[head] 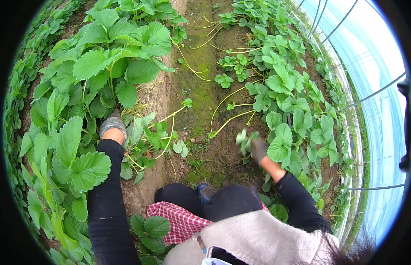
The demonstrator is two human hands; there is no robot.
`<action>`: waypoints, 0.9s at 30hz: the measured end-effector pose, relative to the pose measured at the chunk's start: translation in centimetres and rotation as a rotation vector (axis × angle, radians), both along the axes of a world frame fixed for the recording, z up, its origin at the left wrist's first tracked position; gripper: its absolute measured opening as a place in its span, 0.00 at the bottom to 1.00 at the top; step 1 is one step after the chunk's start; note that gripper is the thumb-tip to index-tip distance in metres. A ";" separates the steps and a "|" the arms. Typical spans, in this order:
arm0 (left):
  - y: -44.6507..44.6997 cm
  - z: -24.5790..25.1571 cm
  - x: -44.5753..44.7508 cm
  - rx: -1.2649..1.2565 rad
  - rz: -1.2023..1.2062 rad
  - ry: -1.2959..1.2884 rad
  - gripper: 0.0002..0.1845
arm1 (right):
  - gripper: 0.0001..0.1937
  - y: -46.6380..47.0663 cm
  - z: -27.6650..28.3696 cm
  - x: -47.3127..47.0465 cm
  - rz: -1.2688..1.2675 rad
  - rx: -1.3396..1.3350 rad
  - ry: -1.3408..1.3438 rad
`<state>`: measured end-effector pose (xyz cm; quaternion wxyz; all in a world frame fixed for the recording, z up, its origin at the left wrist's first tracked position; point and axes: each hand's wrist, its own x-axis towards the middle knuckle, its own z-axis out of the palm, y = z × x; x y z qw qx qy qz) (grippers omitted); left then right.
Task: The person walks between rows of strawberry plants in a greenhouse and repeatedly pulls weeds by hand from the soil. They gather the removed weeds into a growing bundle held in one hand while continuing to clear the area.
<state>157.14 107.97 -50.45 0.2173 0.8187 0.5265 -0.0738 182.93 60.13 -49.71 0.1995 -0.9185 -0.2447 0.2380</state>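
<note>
My left hand [113,124], in a grey knit glove, reaches in among the leaves of a large strawberry plant [109,59] on the left bed. Foliage hides its fingers, so their grip cannot be made out. Low on the bed's side, right beside that wrist, hang smaller leaves and pale runners [166,145]. On the right, my gloved right hand [259,150] is blurred over the furrow, holding a small leafy strawberry sprig [246,139]. Strawberry plants [279,145] of the right bed grow just beside this hand.
A soil furrow [200,109] with patches of moss runs between the two beds. Long runners [230,122] with small plantlets trail into it from the right. My knees [232,200] and a shoe [205,192] are low in the furrow. Plastic sheeting [379,99] on curved hoops borders the right side.
</note>
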 end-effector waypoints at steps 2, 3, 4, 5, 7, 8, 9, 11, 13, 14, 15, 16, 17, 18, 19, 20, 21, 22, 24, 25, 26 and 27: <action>-0.3 0.5 0.0 0.004 -0.002 0.033 0.26 | 0.13 1.1 -2.3 4.3 -0.002 -0.039 -0.634; -0.4 0.8 0.1 -0.001 0.011 0.022 0.26 | 0.15 1.8 -3.6 6.4 -0.156 0.151 -0.677; -0.6 1.1 0.1 0.025 -0.007 0.059 0.25 | 0.17 2.2 -4.4 8.5 -0.284 0.120 -0.567; -0.7 1.4 0.1 0.082 -0.086 0.154 0.24 | 0.19 2.7 -5.1 10.4 -0.271 0.022 -0.549; -0.9 1.9 0.1 0.018 -0.047 0.112 0.22 | 0.26 3.2 -5.6 13.9 -0.097 -0.293 -0.467; -0.9 2.0 0.1 0.020 -0.035 0.095 0.22 | 0.26 3.8 -6.6 14.4 -0.147 -0.331 -0.709; -0.9 2.1 0.1 0.028 -0.075 0.123 0.21 | 0.26 4.0 -6.8 15.3 -0.185 -0.370 -0.588; -0.7 1.8 0.0 0.104 -0.181 0.214 0.21 | 0.27 4.5 -7.0 16.7 -0.235 -0.318 -0.487; -0.4 1.3 -0.2 0.060 -0.170 0.204 0.21 | 0.28 5.0 -7.1 17.9 -0.262 -0.183 -0.551; -0.3 1.0 -0.2 0.101 -0.179 0.187 0.22 | 0.27 5.1 -7.1 18.5 -0.278 -0.160 -0.567; -0.1 0.7 -0.3 0.112 -0.153 0.141 0.23 | 0.27 5.3 -7.0 19.1 -0.292 -0.154 -0.575; 0.0 0.4 -0.3 0.173 -0.141 0.080 0.24 | 0.27 5.4 -6.9 19.7 -0.307 -0.153 -0.577; 0.1 0.2 -0.3 0.195 -0.139 0.054 0.25 | 0.27 5.4 -6.7 20.2 -0.318 -0.160 -0.580; 0.1 0.1 -0.3 0.218 -0.138 0.029 0.25 | 0.27 5.3 -6.6 20.5 -0.326 -0.172 -0.575; 0.1 0.1 -0.4 0.202 -0.146 0.041 0.25 | 0.26 5.2 -6.5 20.8 -0.330 -0.182 -0.574; 0.1 0.1 -0.5 0.185 -0.142 0.066 0.25 | 0.26 4.9 -6.3 20.8 -0.331 -0.199 -0.569; 0.0 0.1 -0.6 0.208 -0.146 0.094 0.24 | 0.26 4.7 -6.2 20.7 -0.322 -0.228 -0.560; 0.0 0.2 -0.6 0.151 -0.136 0.115 0.24 | 0.26 4.5 -5.9 20.5 -0.316 -0.246 -0.545; -0.1 0.4 -0.6 0.174 -0.141 0.099 0.24 | 0.25 4.3 -5.3 19.9 -0.303 -0.289 -0.522; -0.2 0.6 -0.5 0.148 -0.138 0.121 0.24 | 0.25 4.4 -4.9 19.7 -0.299 -0.305 -0.507; -0.2 0.7 -0.4 0.130 -0.133 0.116 0.26 | 0.25 4.6 -4.4 19.5 -0.298 -0.314 -0.495; -0.1 0.8 -0.2 0.112 -0.127 0.109 0.28 | 0.25 4.9 -3.9 19.3 -0.296 -0.326 -0.482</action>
